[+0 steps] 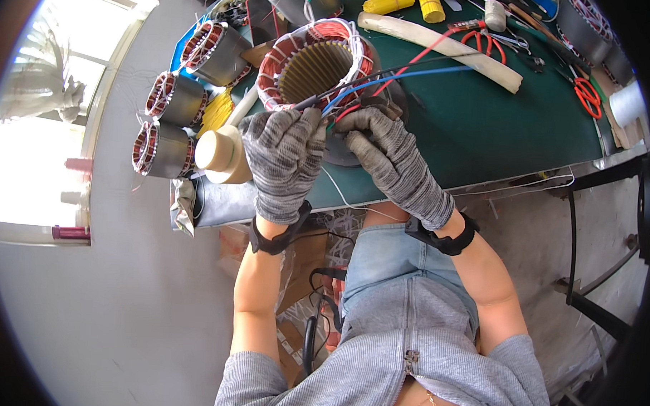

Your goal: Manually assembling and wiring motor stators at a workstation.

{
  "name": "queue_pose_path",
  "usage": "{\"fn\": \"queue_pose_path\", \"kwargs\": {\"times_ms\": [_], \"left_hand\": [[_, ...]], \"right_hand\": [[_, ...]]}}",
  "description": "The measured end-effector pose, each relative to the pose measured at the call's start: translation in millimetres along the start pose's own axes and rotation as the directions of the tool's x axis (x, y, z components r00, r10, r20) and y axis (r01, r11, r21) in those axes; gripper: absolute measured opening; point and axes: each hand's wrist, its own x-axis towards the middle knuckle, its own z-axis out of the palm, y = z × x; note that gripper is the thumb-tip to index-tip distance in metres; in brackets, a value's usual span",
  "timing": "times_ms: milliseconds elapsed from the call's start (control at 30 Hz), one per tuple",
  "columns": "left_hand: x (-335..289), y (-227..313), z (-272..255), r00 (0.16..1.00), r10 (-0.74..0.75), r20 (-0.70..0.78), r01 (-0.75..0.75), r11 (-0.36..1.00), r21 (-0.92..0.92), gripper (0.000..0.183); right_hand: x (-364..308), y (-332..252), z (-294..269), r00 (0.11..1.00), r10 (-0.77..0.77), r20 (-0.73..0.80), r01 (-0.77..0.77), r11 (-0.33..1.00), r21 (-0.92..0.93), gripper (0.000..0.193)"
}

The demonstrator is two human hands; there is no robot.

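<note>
A motor stator (323, 63) with reddish copper windings laced in white cord lies on the green table, its slotted bore facing up toward me. Blue (415, 75), red (414, 61) and black lead wires come off its near rim and stretch to the right. My left hand (282, 155), in a grey striped knit glove, is closed on the wires at that rim. Close beside it, my right hand (398, 159), gloved alike, has its fingers curled and pinched on the wires too. The fingertips hide exactly where the wires meet.
Several wound stators (174, 101) stand at the left, near a cream tape roll (223, 154). A pale wooden stick (445, 50), red-handled scissors (588, 98) and yellow bundles (391, 2) lie farther back. A white spool (627, 106) sits at the right edge.
</note>
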Motion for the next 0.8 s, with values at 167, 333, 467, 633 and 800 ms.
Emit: {"fn": "queue_pose_path", "kwargs": {"times_ms": [167, 333, 467, 633, 800], "left_hand": [[-9.2, 9.8, -5.5, 0.975, -0.222, 0.025, 0.222, 0.951, -0.214, 0.03], [-40.5, 47.6, -14.7, 0.73, -0.619, 0.29, 0.614, 0.408, -0.676, 0.034], [-39.1, 64.8, -23.1, 0.625, -0.667, 0.406, 0.693, 0.235, -0.681, 0.024], [-44.2, 54.0, -22.4, 0.735, -0.551, 0.395, 0.605, 0.269, -0.75, 0.017], [-36.3, 55.8, -25.7, 0.555, -0.714, 0.426, 0.489, -0.134, -0.862, 0.012]], "right_hand": [[-2.6, -3.3, -2.3, 0.963, 0.267, 0.034, -0.267, 0.932, 0.245, 0.016], [-10.7, -8.2, -9.3, 0.908, 0.414, 0.059, -0.408, 0.846, 0.343, 0.015], [-14.7, -23.6, -7.0, 0.915, 0.393, 0.095, -0.401, 0.853, 0.333, 0.013], [-5.7, -28.1, -15.3, 0.902, 0.394, 0.175, -0.425, 0.881, 0.208, 0.012], [17.2, -25.6, -23.6, 0.977, -0.197, -0.088, 0.151, 0.915, -0.375, 0.017]]}}
